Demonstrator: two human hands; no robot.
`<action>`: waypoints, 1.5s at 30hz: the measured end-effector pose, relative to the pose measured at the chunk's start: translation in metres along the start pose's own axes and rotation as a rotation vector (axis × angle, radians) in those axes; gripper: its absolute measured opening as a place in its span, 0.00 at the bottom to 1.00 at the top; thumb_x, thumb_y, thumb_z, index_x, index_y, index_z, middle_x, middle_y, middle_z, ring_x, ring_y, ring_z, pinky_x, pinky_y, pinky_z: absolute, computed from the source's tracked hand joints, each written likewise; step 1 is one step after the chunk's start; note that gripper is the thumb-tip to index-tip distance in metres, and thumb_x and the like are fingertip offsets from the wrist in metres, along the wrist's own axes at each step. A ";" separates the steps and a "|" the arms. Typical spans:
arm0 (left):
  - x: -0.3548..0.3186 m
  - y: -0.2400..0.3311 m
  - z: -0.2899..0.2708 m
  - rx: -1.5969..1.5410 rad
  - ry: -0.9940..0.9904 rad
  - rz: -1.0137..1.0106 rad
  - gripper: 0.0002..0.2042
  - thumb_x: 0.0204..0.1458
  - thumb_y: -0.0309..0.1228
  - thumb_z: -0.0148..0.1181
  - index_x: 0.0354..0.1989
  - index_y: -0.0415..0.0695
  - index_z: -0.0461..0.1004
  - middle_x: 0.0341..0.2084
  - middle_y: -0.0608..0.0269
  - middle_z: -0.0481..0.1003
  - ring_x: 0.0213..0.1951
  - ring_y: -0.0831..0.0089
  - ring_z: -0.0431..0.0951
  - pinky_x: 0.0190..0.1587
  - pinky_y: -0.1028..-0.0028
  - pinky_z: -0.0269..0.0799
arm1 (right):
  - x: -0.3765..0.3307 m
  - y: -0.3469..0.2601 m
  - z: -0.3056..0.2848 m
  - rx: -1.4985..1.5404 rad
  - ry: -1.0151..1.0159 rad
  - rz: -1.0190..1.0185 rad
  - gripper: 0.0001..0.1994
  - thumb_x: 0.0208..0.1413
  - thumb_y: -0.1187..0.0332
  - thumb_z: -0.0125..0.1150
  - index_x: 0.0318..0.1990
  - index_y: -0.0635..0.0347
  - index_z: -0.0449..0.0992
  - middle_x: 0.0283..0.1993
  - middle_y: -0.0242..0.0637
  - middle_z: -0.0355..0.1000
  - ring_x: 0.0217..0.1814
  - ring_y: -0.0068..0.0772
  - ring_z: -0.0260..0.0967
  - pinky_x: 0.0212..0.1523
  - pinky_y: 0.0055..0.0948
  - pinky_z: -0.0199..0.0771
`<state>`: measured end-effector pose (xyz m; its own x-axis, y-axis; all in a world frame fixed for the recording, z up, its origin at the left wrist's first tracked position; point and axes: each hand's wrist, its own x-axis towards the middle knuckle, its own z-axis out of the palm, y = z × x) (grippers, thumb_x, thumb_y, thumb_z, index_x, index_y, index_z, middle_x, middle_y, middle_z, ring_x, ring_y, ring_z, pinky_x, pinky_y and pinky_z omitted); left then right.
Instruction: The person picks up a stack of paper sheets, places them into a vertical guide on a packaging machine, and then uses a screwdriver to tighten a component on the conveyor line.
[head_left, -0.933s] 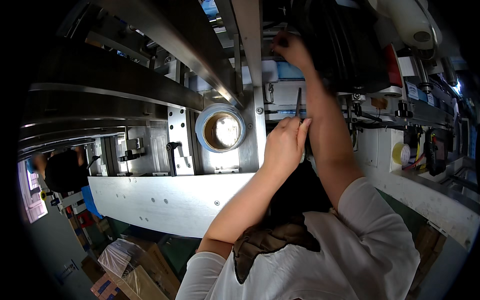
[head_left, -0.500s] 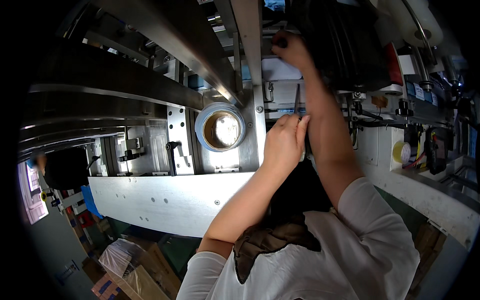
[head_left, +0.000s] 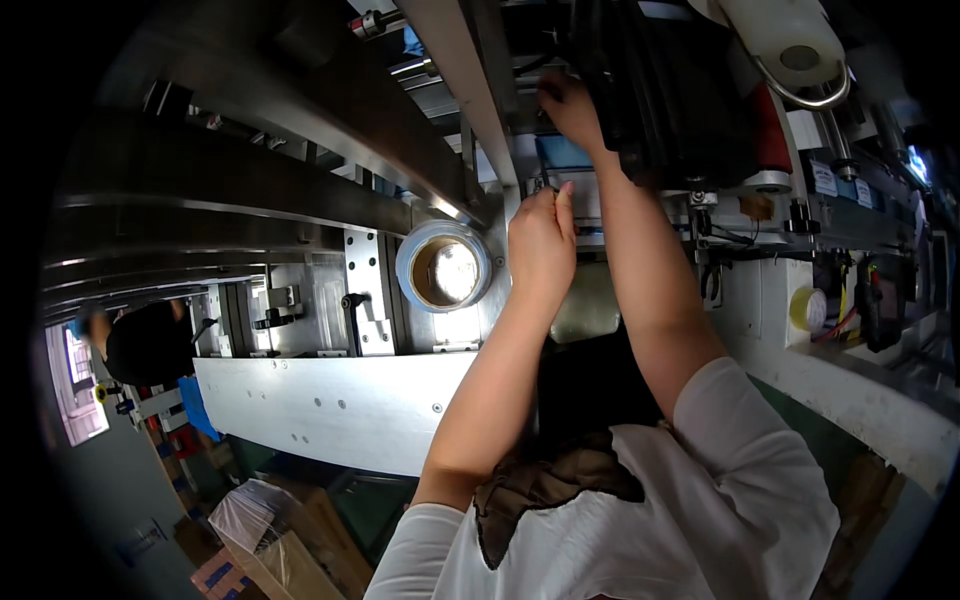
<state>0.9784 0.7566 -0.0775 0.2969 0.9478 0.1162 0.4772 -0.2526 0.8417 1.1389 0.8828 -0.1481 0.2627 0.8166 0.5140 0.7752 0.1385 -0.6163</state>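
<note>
Both hands are raised into a packaging machine. The left hand (head_left: 541, 245) is closed in a loose fist, its fingers curled round a thin dark rod-like tool (head_left: 541, 172) that stands upright just above the knuckles, with the thumb laid along the side. The tool's tip points up toward the blue part (head_left: 565, 153) behind the machine's frame. The right hand (head_left: 568, 103) reaches higher, fingers bent and pressed against the edge of the large black housing (head_left: 680, 90); whether it pinches something there or merely steadies itself I cannot tell, as the fingertips are lost in shadow.

Just left of the left hand, a roll of tape (head_left: 443, 266) with a brown core sits on the steel plate (head_left: 330, 410) of the machine, near but not touching the hand. A slanted metal rail (head_left: 465, 90) crosses above it. Further right, a small yellow roll (head_left: 808, 308) hangs on the machine's side panel, well apart from both hands.

The step in hand looks like an adjustment or fastening inside the head of the machine, with the tool brought up to its fitting and the upper hand bracing. The next move seems to call for seating the tool's tip squarely and holding the rod upright while turning, since the gap is narrow and dim.
</note>
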 end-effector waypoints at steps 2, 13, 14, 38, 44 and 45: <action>0.000 0.000 0.002 -0.005 -0.023 0.001 0.15 0.55 0.33 0.48 0.21 0.35 0.66 0.19 0.44 0.69 0.23 0.48 0.70 0.26 0.58 0.64 | 0.000 0.004 0.000 -0.013 -0.006 0.001 0.11 0.48 0.66 0.54 0.38 0.62 0.72 0.31 0.43 0.74 0.33 0.40 0.72 0.35 0.31 0.70; 0.011 0.007 0.003 0.026 -0.044 0.020 0.16 0.56 0.35 0.47 0.22 0.35 0.68 0.20 0.43 0.69 0.24 0.46 0.70 0.27 0.57 0.65 | 0.001 0.006 0.003 -0.027 -0.006 0.012 0.11 0.49 0.67 0.52 0.39 0.63 0.72 0.32 0.44 0.73 0.34 0.39 0.72 0.36 0.31 0.69; 0.012 0.007 0.003 0.029 -0.042 0.025 0.16 0.56 0.35 0.47 0.22 0.35 0.68 0.20 0.43 0.69 0.24 0.46 0.70 0.27 0.57 0.65 | 0.001 0.007 0.004 -0.021 0.001 0.008 0.11 0.49 0.68 0.52 0.39 0.63 0.72 0.32 0.45 0.73 0.35 0.39 0.72 0.36 0.31 0.69; 0.009 0.008 0.001 0.111 -0.014 0.073 0.16 0.55 0.34 0.48 0.20 0.35 0.67 0.19 0.44 0.69 0.23 0.47 0.70 0.26 0.57 0.65 | 0.000 0.011 0.001 -0.040 0.045 -0.046 0.10 0.50 0.67 0.51 0.38 0.61 0.74 0.31 0.43 0.73 0.33 0.38 0.72 0.36 0.30 0.69; 0.008 0.008 -0.003 0.118 0.055 0.018 0.16 0.55 0.34 0.48 0.20 0.35 0.67 0.18 0.45 0.69 0.23 0.47 0.70 0.26 0.58 0.66 | -0.001 0.019 0.005 -0.060 0.036 -0.036 0.11 0.49 0.67 0.51 0.38 0.61 0.74 0.31 0.44 0.73 0.34 0.38 0.71 0.37 0.30 0.69; 0.008 0.006 -0.004 0.111 0.061 -0.006 0.16 0.55 0.34 0.48 0.20 0.35 0.67 0.18 0.45 0.70 0.23 0.47 0.71 0.25 0.58 0.66 | -0.001 0.020 0.005 -0.069 0.038 -0.043 0.11 0.49 0.67 0.51 0.38 0.62 0.74 0.31 0.44 0.73 0.33 0.38 0.71 0.37 0.30 0.69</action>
<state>0.9801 0.7633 -0.0690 0.2444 0.9585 0.1466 0.5683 -0.2641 0.7793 1.1513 0.8878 -0.1640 0.2493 0.7886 0.5621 0.8234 0.1329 -0.5516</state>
